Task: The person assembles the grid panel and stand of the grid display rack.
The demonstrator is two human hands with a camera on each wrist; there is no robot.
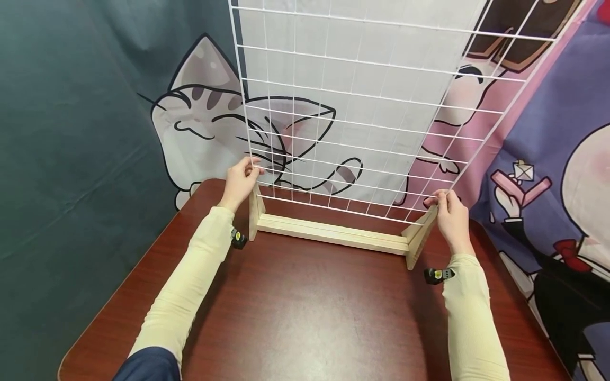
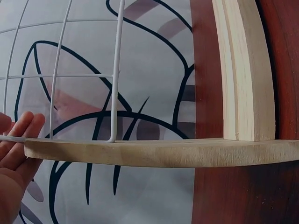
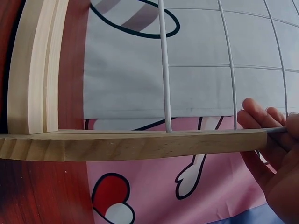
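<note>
A white wire grid panel (image 1: 371,96) stands upright, its lower side edges meeting the end pieces of a pale wooden stand (image 1: 333,234). My left hand (image 1: 242,180) pinches the panel's left side wire just above the left end piece (image 1: 254,214). On the other side, my right hand (image 1: 452,219) pinches the right side wire beside the top of the right end piece (image 1: 420,241). In the left wrist view, the bottom wire (image 2: 115,70) reaches the end piece (image 2: 154,153). The right wrist view shows the bottom wire (image 3: 166,70) against the other end piece (image 3: 140,147).
The stand rests on a reddish-brown table (image 1: 305,307) with rounded corners. Behind the panel hangs a cloth with a cartoon cat (image 1: 205,116); a dark green curtain (image 1: 71,159) is at left and a purple cartoon cloth (image 1: 534,137) at right. A small camera is on each wrist.
</note>
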